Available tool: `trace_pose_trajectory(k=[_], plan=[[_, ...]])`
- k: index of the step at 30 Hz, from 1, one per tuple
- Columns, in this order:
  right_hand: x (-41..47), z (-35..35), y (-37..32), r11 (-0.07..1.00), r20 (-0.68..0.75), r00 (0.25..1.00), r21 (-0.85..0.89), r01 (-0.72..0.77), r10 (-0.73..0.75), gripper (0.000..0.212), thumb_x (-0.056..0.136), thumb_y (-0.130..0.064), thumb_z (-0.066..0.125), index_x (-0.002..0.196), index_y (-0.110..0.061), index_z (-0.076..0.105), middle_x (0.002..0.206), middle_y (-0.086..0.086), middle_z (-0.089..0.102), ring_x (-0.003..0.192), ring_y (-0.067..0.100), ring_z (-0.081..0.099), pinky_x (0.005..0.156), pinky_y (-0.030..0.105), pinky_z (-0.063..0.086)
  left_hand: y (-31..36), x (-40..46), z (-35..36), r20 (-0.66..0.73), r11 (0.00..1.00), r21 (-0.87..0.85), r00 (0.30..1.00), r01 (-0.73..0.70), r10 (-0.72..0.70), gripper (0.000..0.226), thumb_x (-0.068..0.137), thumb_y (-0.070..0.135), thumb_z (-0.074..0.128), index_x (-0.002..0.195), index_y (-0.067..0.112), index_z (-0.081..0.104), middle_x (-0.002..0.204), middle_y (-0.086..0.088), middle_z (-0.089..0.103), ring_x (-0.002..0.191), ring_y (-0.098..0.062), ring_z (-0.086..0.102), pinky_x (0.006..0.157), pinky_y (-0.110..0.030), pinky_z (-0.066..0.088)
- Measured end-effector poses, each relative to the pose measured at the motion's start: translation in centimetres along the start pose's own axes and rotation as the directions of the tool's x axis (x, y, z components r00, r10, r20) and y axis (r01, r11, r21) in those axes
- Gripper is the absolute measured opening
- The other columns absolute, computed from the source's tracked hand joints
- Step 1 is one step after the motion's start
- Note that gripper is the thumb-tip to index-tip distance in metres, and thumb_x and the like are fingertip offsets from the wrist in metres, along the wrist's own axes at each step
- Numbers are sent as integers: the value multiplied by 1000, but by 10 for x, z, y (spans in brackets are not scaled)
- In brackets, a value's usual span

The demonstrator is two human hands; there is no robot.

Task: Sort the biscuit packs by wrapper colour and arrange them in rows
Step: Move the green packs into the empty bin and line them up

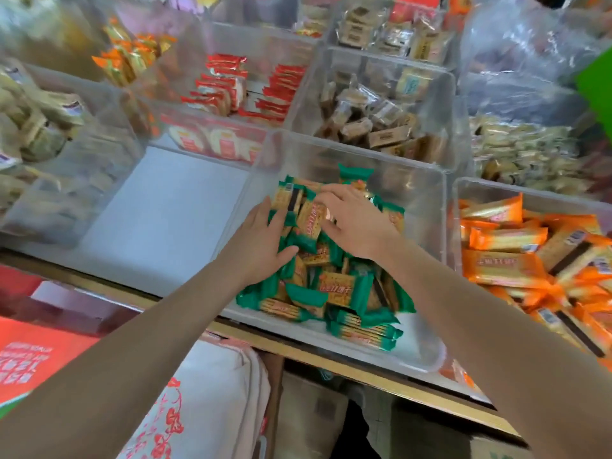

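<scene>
Head view: I see left hand [261, 240] flat, fingers straight, on green packs [334, 286] in clear bin [427, 207]; right hand [354, 220] pinching one green pack [309, 218]; orange packs [516, 253] beside.

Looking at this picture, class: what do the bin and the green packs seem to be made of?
Bin: clear hard plastic, probably; the contents show through its glossy walls.
Green packs: thin shiny plastic film, seemingly; crimped ends, light glints, biscuits visible through clear panels.

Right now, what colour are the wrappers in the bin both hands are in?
Green ends around a golden biscuit print, seen in the head view.
</scene>
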State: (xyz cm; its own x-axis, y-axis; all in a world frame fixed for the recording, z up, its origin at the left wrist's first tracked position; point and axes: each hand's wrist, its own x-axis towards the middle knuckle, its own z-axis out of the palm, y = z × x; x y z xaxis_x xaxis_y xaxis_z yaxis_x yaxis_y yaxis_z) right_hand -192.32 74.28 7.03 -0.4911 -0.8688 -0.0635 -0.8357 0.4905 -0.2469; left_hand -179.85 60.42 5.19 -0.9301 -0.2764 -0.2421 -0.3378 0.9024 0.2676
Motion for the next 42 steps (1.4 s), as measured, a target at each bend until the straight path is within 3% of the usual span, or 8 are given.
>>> trace_pose_trajectory(k=[5, 11, 19, 24, 31, 34, 38, 42], plan=[[56, 8, 22, 890, 160, 961, -368, 269, -224, 46, 95, -37, 41, 136, -18, 42, 150, 5, 30, 142, 24, 15, 116, 41, 0, 7, 42, 1, -2, 998, -20, 998, 59, -59, 80, 91, 49, 46, 149, 17, 0, 155, -17, 5, 141, -29, 14, 110, -39, 24], [73, -3, 57, 915, 270, 935, -268, 302, -230, 46, 93, -54, 37, 128, -26, 49, 83, -9, 59, 90, 18, 58, 88, 34, 31, 16, 76, 8, -15, 956, -76, 959, 282, -284, 99, 80, 59, 54, 149, 19, -4, 145, -7, 28, 113, -28, 51, 72, -35, 47], [16, -21, 64, 947, 215, 923, 32, 320, -319, 28, 91, -44, 50, 111, -26, 58, 97, -9, 63, 93, 12, 50, 82, 35, 47, 10, 58, 5, 149, 961, -210, 977, 182, -153, 106, 71, 50, 71, 148, 26, 4, 139, -11, 36, 121, -26, 43, 94, -36, 42], [-27, -12, 60, 935, 489, 797, 156, 319, -354, 35, 92, -44, 48, 118, -23, 59, 109, -4, 60, 96, 11, 55, 84, 34, 47, 9, 28, 11, 186, 990, -95, 975, -102, 118, 93, 76, 45, 68, 148, 34, 11, 142, 0, 37, 119, -21, 40, 99, -35, 36], [-2, -20, 66, 941, 143, 967, 297, 162, -212, 27, 91, -37, 52, 104, -17, 65, 96, -7, 62, 89, 7, 54, 81, 24, 44, 22, 22, 3, 308, 938, -118, 886, -325, 346, 82, 76, 32, 68, 143, 40, 22, 116, 9, 53, 94, -5, 41, 86, -24, 34], [21, -6, 67, 965, 257, 950, 237, 117, -178, 31, 92, -36, 52, 117, -18, 58, 114, -1, 60, 106, 14, 54, 91, 31, 44, 19, 21, 1, 284, 952, -132, 910, -276, 303, 77, 76, 37, 69, 140, 36, 26, 114, 11, 54, 91, -3, 44, 89, -26, 42], [32, 12, 58, 968, 566, 799, 241, 75, -203, 54, 91, -44, 53, 138, -21, 39, 142, -1, 40, 127, 17, 40, 103, 31, 35, 4, 18, -2, 181, 984, 18, 968, -178, 172, 64, 77, 45, 65, 133, 30, 37, 118, 8, 55, 102, -11, 51, 92, -31, 44], [20, 19, 55, 967, 603, 756, 141, 214, -255, 61, 88, -43, 57, 141, -22, 35, 151, 0, 22, 132, 21, 34, 107, 32, 31, -4, 15, 0, 138, 997, 22, 988, -71, 67, 63, 81, 46, 62, 134, 24, 37, 120, 3, 56, 104, -15, 54, 85, -31, 47]])
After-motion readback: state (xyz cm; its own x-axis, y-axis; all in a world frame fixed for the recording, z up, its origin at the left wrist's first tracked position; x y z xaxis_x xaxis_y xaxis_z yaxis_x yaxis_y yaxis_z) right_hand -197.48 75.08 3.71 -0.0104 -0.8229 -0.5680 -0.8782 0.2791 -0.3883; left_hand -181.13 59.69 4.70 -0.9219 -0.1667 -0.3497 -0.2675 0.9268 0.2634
